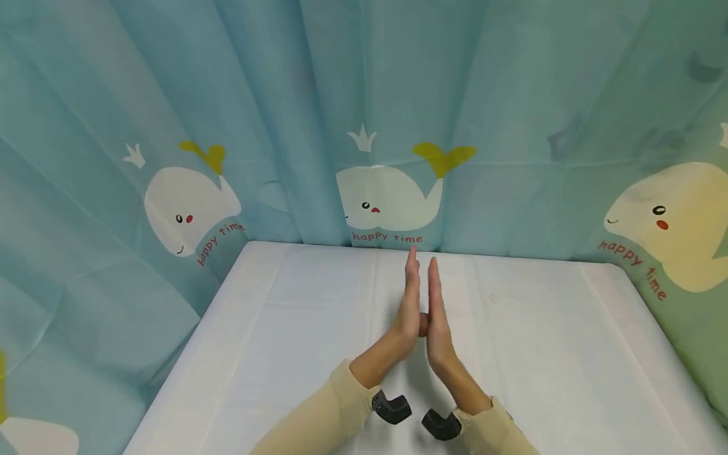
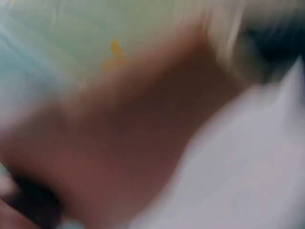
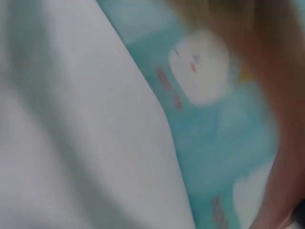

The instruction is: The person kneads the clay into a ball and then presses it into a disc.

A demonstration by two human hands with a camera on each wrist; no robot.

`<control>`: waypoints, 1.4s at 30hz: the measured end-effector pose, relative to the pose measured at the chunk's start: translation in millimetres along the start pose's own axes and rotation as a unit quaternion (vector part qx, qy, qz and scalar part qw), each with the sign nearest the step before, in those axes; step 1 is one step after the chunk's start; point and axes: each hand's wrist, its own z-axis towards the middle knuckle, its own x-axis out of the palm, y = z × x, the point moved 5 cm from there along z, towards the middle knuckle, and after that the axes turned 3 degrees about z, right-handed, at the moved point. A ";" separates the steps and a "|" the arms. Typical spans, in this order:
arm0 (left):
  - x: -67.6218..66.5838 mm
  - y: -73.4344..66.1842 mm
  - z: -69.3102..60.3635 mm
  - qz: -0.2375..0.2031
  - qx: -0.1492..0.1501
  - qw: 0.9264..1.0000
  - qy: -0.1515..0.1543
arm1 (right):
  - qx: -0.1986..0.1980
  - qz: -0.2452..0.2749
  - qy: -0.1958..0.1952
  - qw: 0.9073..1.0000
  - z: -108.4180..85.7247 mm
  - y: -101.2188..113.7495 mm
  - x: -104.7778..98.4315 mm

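Note:
Over the white table, my left hand [image 1: 407, 309] and right hand [image 1: 438, 319] stand upright, palms facing, with straight fingers pointing away from me. A narrow gap shows between the fingers. Near the heels of the palms, a small brown rounded lump [image 1: 423, 324] sits pressed between them; its kind cannot be told. The left wrist view is badly blurred: the left hand and wrist [image 2: 128, 124] fill it, and a dark patch [image 2: 35, 202] shows at the lower left. Along the right side of the right wrist view runs the blurred right hand and wrist [image 3: 286, 119].
The white-covered table [image 1: 307, 328] stretches to both sides of the hands. Behind and beside it hangs a blue-green curtain [image 1: 512, 114] printed with whales. Black curved pieces [image 1: 391, 407] are attached at both beige cuffs.

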 end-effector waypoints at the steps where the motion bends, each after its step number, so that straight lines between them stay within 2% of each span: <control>1: -2.7 3.9 3.4 0.008 0.003 1.000 -0.007 | -0.003 -0.010 0.006 1.000 -3.3 1.8 4.0; 3: -4.9 11.9 7.2 0.023 0.005 1.000 -0.008 | -0.007 -0.021 0.007 1.000 -4.9 4.9 7.8; 6: 0.4 18.5 3.9 0.031 0.007 0.999 0.022 | 0.008 -0.010 -0.023 1.000 1.2 5.5 0.6; 9: 8.0 17.0 -6.5 0.013 -0.009 0.999 0.050 | 0.035 0.010 -0.054 0.998 10.4 1.2 -12.8; 12: 11.5 10.4 -15.3 -0.017 -0.016 0.998 0.060 | 0.046 0.012 -0.070 0.996 17.4 -6.7 -23.7; 14: 10.9 5.2 -17.7 -0.013 0.001 0.998 0.062 | 0.048 0.012 -0.068 0.996 17.7 -13.4 -24.3; 16: 7.5 0.0 -15.3 0.005 0.032 0.998 0.055 | 0.042 0.008 -0.054 0.998 13.8 -19.7 -18.6; 19: -1.9 -2.5 -4.2 0.051 0.075 0.995 0.032 | 0.041 0.013 -0.023 0.999 -0.4 -22.4 -1.7; 21: -7.8 1.8 4.6 0.070 0.082 0.994 0.022 | 0.026 0.007 -0.013 1.000 -8.5 -17.3 7.2; 24: -14.3 17.5 13.0 0.077 0.060 0.995 0.017 | -0.001 -0.005 -0.006 1.000 -13.9 -2.3 14.0; 25: -14.9 23.3 12.9 0.070 0.043 0.996 0.020 | -0.013 -0.011 -0.004 1.000 -13.4 3.5 15.3; 28: -10.7 31.9 9.1 0.046 0.031 0.998 0.038 | -0.021 -0.024 -0.009 0.999 -4.7 12.6 11.2; 32: 0.4 29.8 -8.8 0.021 0.029 0.997 0.065 | 0.022 -0.013 -0.047 0.999 11.9 -1.2 -6.8; 35: 5.5 25.7 -15.9 -0.016 0.001 0.998 0.065 | 0.042 -0.013 -0.063 0.997 16.1 -14.2 -16.8; 38: 2.9 19.0 -13.7 -0.034 -0.006 0.998 0.052 | 0.048 -0.014 -0.056 0.997 9.2 -21.2 -13.4; 42: -6.4 18.5 -2.0 0.012 0.020 0.999 0.026 | 0.038 -0.012 -0.029 0.999 -5.6 -13.6 2.0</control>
